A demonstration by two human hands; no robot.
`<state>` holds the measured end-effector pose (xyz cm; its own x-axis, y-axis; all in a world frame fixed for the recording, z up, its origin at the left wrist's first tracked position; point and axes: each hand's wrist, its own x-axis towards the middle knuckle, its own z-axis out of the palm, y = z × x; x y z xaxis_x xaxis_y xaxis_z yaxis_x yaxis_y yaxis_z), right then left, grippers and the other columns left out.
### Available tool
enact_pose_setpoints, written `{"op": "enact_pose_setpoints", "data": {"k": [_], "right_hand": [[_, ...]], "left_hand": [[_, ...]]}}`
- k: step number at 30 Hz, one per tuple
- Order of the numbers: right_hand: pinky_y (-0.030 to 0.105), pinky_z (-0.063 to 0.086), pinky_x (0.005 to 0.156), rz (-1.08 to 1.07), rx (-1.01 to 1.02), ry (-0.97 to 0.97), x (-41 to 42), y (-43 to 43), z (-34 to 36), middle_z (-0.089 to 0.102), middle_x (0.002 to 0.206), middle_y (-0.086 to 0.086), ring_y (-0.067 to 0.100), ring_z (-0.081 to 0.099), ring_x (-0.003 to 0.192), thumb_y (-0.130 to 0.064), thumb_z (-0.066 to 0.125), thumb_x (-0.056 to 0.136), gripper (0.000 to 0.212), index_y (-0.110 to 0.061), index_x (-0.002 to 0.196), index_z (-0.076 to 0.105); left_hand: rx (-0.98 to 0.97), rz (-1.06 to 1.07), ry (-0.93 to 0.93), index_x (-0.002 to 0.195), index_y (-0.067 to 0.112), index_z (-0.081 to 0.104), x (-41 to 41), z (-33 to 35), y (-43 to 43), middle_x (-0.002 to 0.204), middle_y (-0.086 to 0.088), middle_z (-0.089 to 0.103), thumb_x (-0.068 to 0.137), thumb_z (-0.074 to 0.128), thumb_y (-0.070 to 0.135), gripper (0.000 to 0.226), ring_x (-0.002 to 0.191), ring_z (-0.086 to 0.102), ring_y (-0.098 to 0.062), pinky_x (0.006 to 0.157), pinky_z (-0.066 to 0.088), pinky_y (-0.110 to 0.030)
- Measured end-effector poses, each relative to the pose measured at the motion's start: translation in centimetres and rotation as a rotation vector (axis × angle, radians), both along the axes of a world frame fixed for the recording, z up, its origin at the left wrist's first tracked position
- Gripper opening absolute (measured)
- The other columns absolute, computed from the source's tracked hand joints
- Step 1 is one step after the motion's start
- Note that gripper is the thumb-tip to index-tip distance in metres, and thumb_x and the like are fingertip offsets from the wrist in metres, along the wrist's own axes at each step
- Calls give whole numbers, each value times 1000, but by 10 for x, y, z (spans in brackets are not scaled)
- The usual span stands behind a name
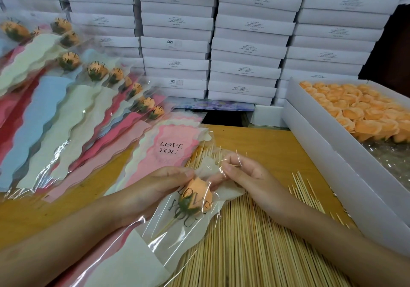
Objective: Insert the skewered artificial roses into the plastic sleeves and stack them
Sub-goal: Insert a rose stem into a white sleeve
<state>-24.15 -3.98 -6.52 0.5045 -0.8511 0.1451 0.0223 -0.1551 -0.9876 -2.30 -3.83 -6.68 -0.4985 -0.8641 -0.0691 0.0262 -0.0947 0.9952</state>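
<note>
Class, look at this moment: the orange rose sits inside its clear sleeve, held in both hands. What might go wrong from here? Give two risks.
1. The right hand pinches the thin sleeve near its mouth while the left hand holds it beside the rose; a hard pull might tear or crease the film.
2. The sleeve lies over loose skewers; a point may snag or pierce it.
</note>
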Motion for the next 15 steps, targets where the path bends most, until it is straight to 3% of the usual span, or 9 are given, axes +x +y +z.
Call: {"op": "enact_pose_setpoints", "data": {"k": [4,6,9,12,15], "right_hand": [[14,49,82,20,-21,25,0,1,-1,76,97,1,9,70,93,-33,41,97,49,13,110,52],[15,49,84,20,-52,58,-1,1,-2,76,97,2,9,70,93,-33,39,98,53,19,108,46],[25,53,88,-21,-56,21,1,-1,-3,76,99,9,21,71,97,-35,44,95,55,17,114,47],[20,52,78,-139,-122,-4,1,-2,0,76,96,5,16,71,90,-35,49,93,37,-1,101,61],[19,48,79,-296,-185,30,-3,-6,-1,76,92,2,11,68,85,-29,52,96,20,-18,81,60]], "left_hand": [[-31,28,-28,89,-9,61,-2,3,3,79,-14,62,86,49,24,35,74,61,-14,74,49,-16],[-30,30,-36,97,-22,54,-3,4,4,86,-21,57,88,54,24,47,80,56,-21,77,48,-18],[-51,56,-74,106,-27,49,-3,6,5,92,-22,55,85,59,27,59,87,53,-23,85,43,-21],[-34,104,-76,111,-19,57,-2,5,5,96,-20,63,84,65,26,53,89,59,-20,84,45,-20],[13,99,-17,103,12,77,-1,3,3,105,-7,74,82,54,29,36,96,69,-15,85,49,-22]]}}
